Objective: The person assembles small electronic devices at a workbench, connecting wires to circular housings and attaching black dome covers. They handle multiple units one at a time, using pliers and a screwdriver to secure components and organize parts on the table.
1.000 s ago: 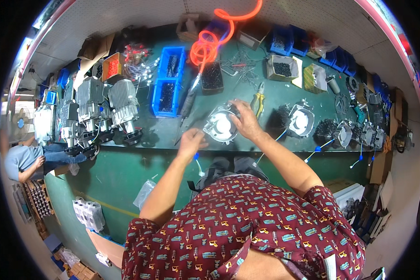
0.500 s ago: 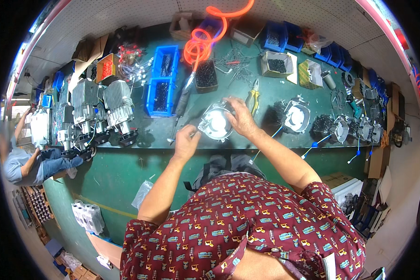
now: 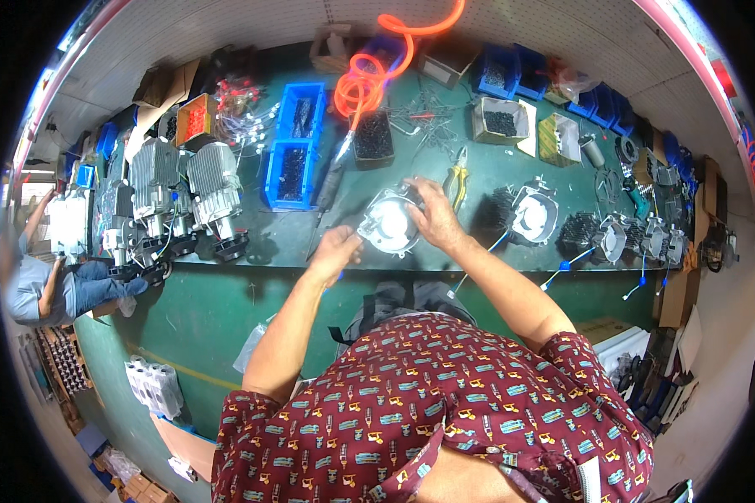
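A round silvery metal housing [image 3: 392, 225] with a bright middle lies at the front of the green workbench [image 3: 277, 243]. The fingers of my left hand [image 3: 337, 251] are closed at its lower left edge; a small blue piece shows just below that hand. My right hand [image 3: 434, 216] grips the upper right rim, thumb and fingers bent around it. Left of the housing lies a dark air screwdriver [image 3: 330, 180], joined to an orange coiled hose [image 3: 359, 94]. Yellow-handled pliers [image 3: 455, 186] are just beyond my right hand.
Blue bins [image 3: 292, 172] and an open box of dark screws [image 3: 372, 144] stand behind. Similar finned housings [image 3: 532, 215] with blue-tipped wires line the right. Finned motor units [image 3: 214, 189] crowd the left. Another person [image 3: 54, 289] sits at far left.
My left hand has shifted slightly, and a blue piece now shows below it. My right hand stays on the housing's rim. The view has tilted a little.
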{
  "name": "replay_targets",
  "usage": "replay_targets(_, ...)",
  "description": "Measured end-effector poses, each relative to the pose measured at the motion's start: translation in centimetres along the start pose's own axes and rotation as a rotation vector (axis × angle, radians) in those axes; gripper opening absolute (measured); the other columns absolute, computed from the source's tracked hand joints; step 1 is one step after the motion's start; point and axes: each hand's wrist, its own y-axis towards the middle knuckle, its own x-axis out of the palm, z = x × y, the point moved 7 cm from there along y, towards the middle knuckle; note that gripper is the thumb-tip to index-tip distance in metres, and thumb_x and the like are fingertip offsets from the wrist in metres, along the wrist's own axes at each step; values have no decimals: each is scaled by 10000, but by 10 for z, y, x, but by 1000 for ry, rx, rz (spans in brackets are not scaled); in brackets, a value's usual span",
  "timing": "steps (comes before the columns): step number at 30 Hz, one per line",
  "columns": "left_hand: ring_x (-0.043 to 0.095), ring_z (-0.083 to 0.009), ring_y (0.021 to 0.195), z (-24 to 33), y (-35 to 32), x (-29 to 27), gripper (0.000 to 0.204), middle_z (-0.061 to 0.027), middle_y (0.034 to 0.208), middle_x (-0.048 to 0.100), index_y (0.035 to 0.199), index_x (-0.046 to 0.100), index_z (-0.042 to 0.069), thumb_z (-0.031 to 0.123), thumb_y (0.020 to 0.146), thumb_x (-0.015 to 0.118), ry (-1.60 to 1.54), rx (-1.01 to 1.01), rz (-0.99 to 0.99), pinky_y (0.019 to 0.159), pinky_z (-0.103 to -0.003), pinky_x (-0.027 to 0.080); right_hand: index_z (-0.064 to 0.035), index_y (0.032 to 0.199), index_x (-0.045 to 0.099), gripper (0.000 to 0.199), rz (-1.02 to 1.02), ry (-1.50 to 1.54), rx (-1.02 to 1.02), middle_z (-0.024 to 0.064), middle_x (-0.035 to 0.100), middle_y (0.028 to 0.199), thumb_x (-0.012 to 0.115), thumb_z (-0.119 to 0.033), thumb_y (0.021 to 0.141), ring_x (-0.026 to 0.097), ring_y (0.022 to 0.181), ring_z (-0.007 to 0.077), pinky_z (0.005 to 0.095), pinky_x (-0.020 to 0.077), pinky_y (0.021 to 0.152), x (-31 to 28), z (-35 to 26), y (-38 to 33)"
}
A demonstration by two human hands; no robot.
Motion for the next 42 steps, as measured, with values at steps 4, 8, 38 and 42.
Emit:
replay_targets(4, 567, -118, 731, 24, -14, 4, 95, -35, 794, 612, 891, 587, -10, 50, 902, 660, 644, 494, 212, 655, -278, 468, -73, 1367, 542, 527, 13, -11, -22, 250, 544, 1346, 692, -76, 862, 480, 1292, 418, 454, 421, 1092, -1, -1, -2)
replay_targets(8, 594, -148, 717, -1, -6, 6, 112, -50, 830, 621, 948, 618, 12, 123, 967, 614, 38, 231, 163, 631, -310, 523, -63, 1362, 541, 512, 14, 0, -12, 247, 545, 1335, 684, -66, 870, 480, 1283, 423, 462, 424, 1084, -1, -3, -2)
replay_targets(38, 645, -416, 1062, -14, 37, -143, 340, -199, 1153, 693, 1185, 712, 162, 125, 900, 532, 1097, 197, 507, 905, -510, 514, -53, 1343, 563, 497, 16, 6, -41, 257, 565, 1337, 685, -72, 861, 483, 1306, 414, 457, 399, 1107, -2, -14, 0)
replay_targets(42, 636, -392, 1093, -10, 29, -173, 365, -230, 1137, 680, 1212, 660, 123, 151, 848, 630, 867, 105, 950, 924, -476, 512, -42, 1353, 556, 501, 5, 6, -3, 276, 538, 1364, 679, -66, 867, 460, 1327, 418, 453, 379, 1123, -3, -7, -1)
